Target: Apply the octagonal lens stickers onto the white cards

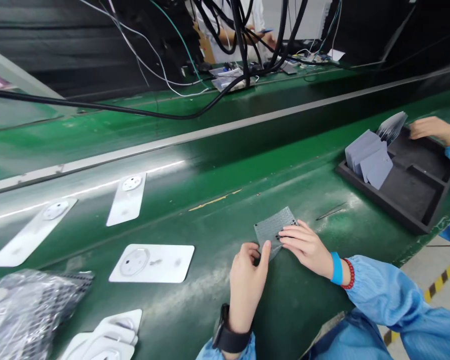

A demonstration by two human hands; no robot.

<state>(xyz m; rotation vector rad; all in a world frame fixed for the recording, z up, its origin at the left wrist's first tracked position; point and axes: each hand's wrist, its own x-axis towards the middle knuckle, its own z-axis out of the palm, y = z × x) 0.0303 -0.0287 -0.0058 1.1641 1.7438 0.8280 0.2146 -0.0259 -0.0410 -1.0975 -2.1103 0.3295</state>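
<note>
A small grey translucent sheet with black dots (pixel 272 227) lies at a tilt just over the green bench, between my two hands. My left hand (pixel 247 280) pinches its near edge between thumb and bent fingers. From the right, my right hand (pixel 309 247) has its fingers closed together on the sheet's right edge, over some of the dots; its thumb is hidden. To the left lies a white rounded plate with a round disc (pixel 168 262), apart from both hands. A thin dark tool, perhaps tweezers (pixel 330 211), rests beyond my right hand.
More white plates (pixel 127 200) lie at the left, with a stack (pixel 108 335) near the front. A clear plastic bag (pixel 33 310) sits at lower left. On the right, a black divided tray (pixel 416 220) holds grey cards (pixel 377 162); another person's hand (pixel 435 128) reaches there. Black cables (pixel 243 45) hang behind.
</note>
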